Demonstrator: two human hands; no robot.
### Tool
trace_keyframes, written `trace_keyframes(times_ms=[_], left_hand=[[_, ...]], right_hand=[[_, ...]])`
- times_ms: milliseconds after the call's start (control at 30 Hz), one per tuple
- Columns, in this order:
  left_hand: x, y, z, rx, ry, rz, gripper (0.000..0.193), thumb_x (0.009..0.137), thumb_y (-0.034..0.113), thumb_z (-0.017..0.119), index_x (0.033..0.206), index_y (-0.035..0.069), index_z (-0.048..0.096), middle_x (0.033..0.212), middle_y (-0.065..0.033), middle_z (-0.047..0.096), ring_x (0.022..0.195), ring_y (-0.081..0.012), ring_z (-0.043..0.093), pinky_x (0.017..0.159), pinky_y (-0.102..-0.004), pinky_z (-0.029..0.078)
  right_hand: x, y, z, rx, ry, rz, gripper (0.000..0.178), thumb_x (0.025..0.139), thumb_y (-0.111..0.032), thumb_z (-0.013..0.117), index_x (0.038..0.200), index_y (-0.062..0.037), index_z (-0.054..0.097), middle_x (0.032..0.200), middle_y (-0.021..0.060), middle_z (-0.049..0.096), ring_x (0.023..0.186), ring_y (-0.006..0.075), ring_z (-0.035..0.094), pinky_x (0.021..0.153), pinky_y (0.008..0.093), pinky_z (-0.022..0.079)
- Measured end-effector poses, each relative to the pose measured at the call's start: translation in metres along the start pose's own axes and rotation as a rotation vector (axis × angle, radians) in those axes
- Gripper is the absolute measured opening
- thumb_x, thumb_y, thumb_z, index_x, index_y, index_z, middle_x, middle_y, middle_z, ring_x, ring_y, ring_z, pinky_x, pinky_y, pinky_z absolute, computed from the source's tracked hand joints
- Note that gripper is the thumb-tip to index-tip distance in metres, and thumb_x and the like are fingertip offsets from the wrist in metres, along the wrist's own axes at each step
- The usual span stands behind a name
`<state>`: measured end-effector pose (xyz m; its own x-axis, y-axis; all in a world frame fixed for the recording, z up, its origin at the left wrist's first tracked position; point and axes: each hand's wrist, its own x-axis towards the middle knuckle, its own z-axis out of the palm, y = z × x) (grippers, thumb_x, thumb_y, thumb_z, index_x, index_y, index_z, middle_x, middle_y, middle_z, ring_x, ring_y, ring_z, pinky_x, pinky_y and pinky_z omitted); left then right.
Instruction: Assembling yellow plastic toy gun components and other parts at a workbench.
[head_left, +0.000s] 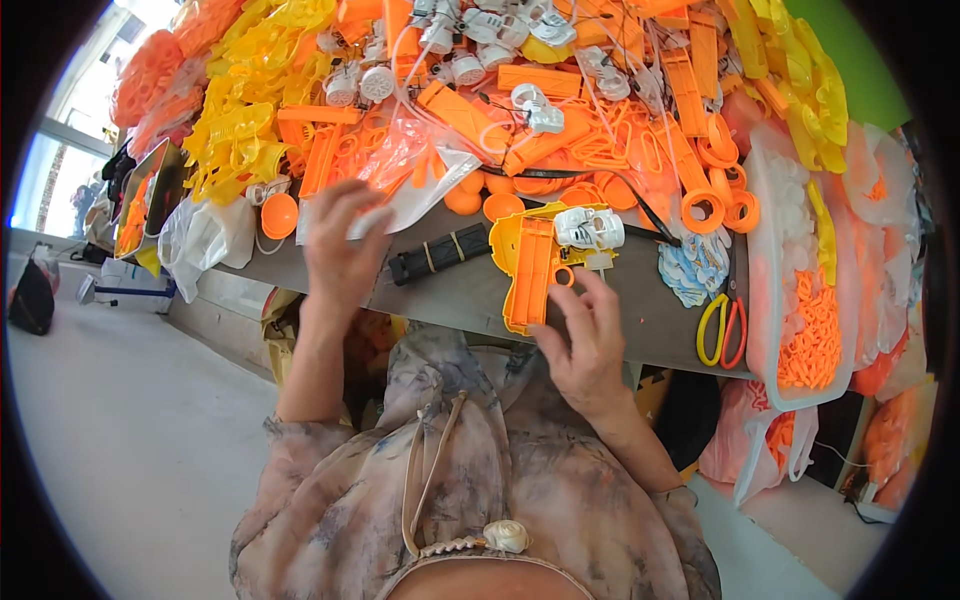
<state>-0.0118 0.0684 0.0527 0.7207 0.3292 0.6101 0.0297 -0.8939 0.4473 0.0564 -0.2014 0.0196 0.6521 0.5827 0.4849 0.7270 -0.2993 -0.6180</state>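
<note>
A yellow toy shell half (512,255) lies on the grey table in front of me. Inside it sit a long orange plastic piece (533,265), a white gear-motor unit (588,228) and a small orange ring (565,275). My right hand (585,350) is at the shell's lower right, thumb and fingers apart; the fingertips are beside the ring and the shell's lower edge. My left hand (345,245), blurred by motion, is raised at the left near a clear plastic bag (425,190). Its fingers look spread, with nothing visible in them.
A black bar-shaped object (438,254) lies left of the shell. At the right are yellow-and-red-handled scissors (722,330), pale blue pieces (693,268) and a translucent bin (800,395) with small orange parts. Yellow shells (235,130), orange parts and wired white motors (540,108) pile up behind.
</note>
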Motion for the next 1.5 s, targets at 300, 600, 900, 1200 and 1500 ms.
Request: trace_keyframes(times_ms=[300, 600, 900, 1200, 1500], left_hand=[[0.052, -0.127, -0.05, 0.063, 0.138, -0.445, 0.021, 0.083, 0.011, 0.064, 0.102, 0.001, 0.067, 0.09, -0.0054, 0.066, 0.079, -0.013, 0.058, 0.072, -0.0258, 0.046], [0.069, -0.171, -0.1, 0.364, 0.144, -0.485, 0.027, 0.078, 0.015, 0.067, 0.104, 0.007, 0.067, 0.103, -0.0116, 0.064, 0.094, -0.0256, 0.062, 0.082, -0.0345, 0.047], [0.07, -0.177, -0.092, 0.535, -0.233, -0.289, 0.038, 0.072, 0.024, 0.075, 0.103, 0.004, 0.065, 0.112, -0.0118, 0.057, 0.105, -0.028, 0.052, 0.09, -0.0371, 0.041], [0.063, -0.144, -0.095, -0.345, 0.623, -0.343, 0.027, 0.089, 0.02, 0.063, 0.098, -0.006, 0.062, 0.102, -0.0115, 0.061, 0.098, -0.02, 0.061, 0.081, -0.0306, 0.048], [-0.045, 0.048, -0.01, -1.898, -0.053, -0.616, 0.035, 0.096, 0.025, 0.049, 0.118, -0.002, 0.05, 0.125, -0.018, 0.052, 0.117, -0.0324, 0.052, 0.098, -0.0442, 0.044]], right_hand=[[0.019, 0.008, -0.026, 0.005, 0.046, -0.016, 0.026, 0.079, -0.003, 0.068, 0.104, -0.0005, 0.061, 0.109, 0.0119, 0.057, 0.071, 0.0146, 0.053, 0.059, 0.0249, 0.047], [0.031, 0.007, -0.032, 0.072, -0.021, -0.007, 0.018, 0.08, 0.001, 0.065, 0.098, 0.0008, 0.061, 0.097, 0.0105, 0.06, 0.068, 0.0149, 0.054, 0.06, 0.025, 0.046], [0.032, 0.007, -0.034, 0.065, -0.029, -0.02, 0.013, 0.08, 0.003, 0.064, 0.093, 0.0019, 0.061, 0.09, 0.0119, 0.061, 0.075, 0.0205, 0.059, 0.065, 0.0273, 0.048], [0.04, -0.005, -0.04, 0.14, -0.043, -0.007, 0.014, 0.081, 0.003, 0.062, 0.095, 0.0023, 0.061, 0.092, 0.0115, 0.061, 0.077, 0.0195, 0.059, 0.066, 0.028, 0.047], [0.066, -0.023, -0.009, 1.043, 0.036, 0.308, 0.049, 0.091, -0.015, 0.058, 0.132, 0.0042, 0.04, 0.126, 0.0131, 0.051, 0.112, 0.0202, 0.053, 0.097, 0.0326, 0.041]])
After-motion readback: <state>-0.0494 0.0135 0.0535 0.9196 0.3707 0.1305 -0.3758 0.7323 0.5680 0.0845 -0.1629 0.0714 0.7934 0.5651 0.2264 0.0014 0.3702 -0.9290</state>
